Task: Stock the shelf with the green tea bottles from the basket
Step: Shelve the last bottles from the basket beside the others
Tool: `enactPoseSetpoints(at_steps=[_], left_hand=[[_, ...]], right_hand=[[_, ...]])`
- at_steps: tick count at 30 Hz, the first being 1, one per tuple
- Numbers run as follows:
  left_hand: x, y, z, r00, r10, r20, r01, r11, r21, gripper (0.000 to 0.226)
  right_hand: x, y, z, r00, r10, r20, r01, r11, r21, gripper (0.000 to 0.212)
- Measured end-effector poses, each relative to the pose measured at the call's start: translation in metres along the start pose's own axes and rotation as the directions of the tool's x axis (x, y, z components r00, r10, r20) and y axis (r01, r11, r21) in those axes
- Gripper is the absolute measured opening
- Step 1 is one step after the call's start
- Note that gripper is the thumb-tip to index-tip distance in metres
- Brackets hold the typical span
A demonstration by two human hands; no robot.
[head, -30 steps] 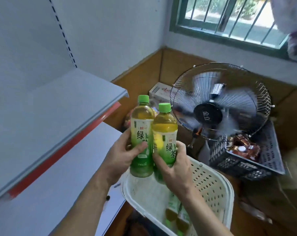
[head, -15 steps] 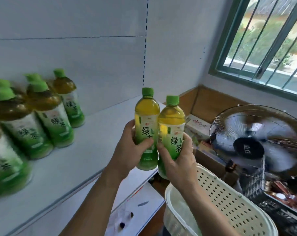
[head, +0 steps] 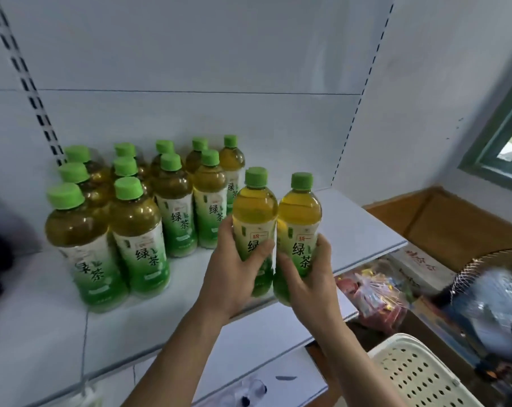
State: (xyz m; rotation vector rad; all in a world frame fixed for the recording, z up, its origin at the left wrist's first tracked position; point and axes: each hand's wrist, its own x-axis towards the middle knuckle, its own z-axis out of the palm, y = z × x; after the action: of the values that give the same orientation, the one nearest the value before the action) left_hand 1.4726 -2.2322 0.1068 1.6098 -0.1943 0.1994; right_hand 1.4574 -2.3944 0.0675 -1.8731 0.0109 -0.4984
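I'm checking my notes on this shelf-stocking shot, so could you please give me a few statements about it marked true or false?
1. Each hand holds one bottle. True: the left hand grips the left bottle, the right hand the right bottle.
2. The held bottles have red caps. False: green.
3. Bottles already stand on the shelf. True: the shelf bottles are left of the hands.
4. The basket sits on the shelf. False: it is below, at lower right.

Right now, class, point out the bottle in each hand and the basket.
Left-hand bottle [head: 254,205]: head view, on its clear shoulder above the label.
Right-hand bottle [head: 299,211]: head view, on its clear shoulder.
Basket [head: 419,374]: head view, on its perforated wall.
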Motion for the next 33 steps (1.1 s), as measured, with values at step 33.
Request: enactPoseSetpoints(at_steps=[33], left_hand=[[0.048, 0.101, -0.077, 0.989, 0.148, -0.017, -0.008, 0.167, 0.986, 0.052]], right_hand=[[0.05, 0.047, 0.063, 0.863, -0.242, 0.443, 0.309, 0.947, -0.084, 0.108]])
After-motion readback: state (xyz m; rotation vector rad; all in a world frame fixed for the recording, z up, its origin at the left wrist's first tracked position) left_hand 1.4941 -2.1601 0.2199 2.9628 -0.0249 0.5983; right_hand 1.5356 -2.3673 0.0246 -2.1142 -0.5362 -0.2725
